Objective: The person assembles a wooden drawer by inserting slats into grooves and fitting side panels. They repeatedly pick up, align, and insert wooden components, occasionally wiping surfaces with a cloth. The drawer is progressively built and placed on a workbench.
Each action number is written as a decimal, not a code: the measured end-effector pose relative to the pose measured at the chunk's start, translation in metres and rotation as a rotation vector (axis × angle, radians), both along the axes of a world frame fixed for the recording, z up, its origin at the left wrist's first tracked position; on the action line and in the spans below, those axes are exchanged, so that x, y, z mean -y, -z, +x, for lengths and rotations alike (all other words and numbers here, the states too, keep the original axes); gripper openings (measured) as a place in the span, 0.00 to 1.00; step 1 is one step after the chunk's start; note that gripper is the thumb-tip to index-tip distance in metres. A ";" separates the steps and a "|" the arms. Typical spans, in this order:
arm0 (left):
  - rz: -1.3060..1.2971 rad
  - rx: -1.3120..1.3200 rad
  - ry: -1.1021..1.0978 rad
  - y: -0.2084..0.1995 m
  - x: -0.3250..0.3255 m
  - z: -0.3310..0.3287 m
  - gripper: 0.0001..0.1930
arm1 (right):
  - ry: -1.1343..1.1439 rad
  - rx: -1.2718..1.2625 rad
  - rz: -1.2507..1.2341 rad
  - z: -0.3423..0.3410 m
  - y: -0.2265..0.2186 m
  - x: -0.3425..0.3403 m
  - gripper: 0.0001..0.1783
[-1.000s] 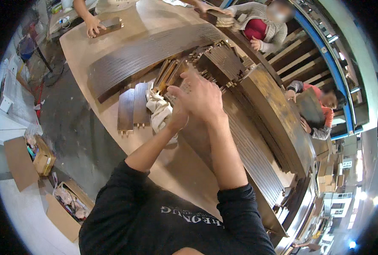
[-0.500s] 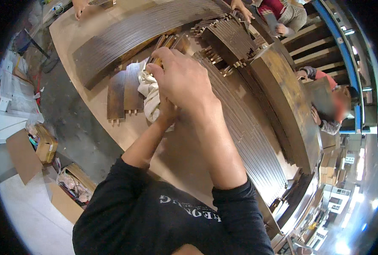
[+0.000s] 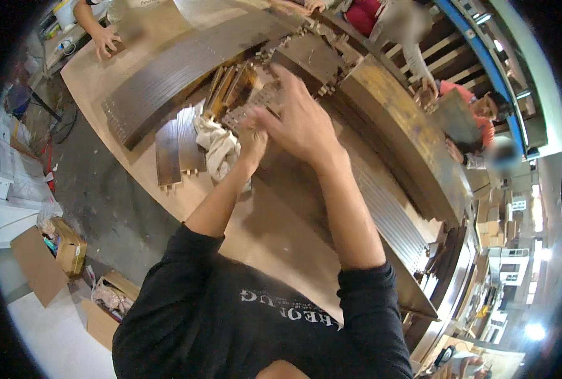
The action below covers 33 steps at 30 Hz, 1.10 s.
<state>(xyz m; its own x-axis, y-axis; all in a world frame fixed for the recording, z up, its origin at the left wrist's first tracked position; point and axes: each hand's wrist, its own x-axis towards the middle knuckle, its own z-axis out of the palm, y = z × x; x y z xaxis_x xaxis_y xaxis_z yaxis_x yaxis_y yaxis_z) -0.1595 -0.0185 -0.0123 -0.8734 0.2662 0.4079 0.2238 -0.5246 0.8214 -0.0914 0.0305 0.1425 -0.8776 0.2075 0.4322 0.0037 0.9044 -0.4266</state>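
My left hand (image 3: 252,146) is closed beside a crumpled white cloth (image 3: 220,149); what its fingers hold, if anything, is hidden. Just right of it, my right hand (image 3: 305,123) is raised with thumb and fingers apart, holding nothing. Beyond my hands stand several narrow brown wood pieces (image 3: 229,88) on edge. Left of the cloth lie short dark boards (image 3: 168,155) with small pegs at their near ends.
A long row of dark slats (image 3: 180,66) curves across the tan table (image 3: 265,237). A tall brown stack (image 3: 414,136) runs along the right. Co-workers' hands, including one hand (image 3: 106,43) at far left, are around the table. Open cartons (image 3: 71,247) stand lower left.
My hands have separated: the right one moved right and spread its fingers, leaving the left hand more visible. The view has shifted slightly. The cloth stays beside the short boards.
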 end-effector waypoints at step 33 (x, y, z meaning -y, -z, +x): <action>-0.092 -0.068 -0.190 -0.024 0.016 0.009 0.25 | 0.298 0.539 0.147 0.081 0.008 0.011 0.13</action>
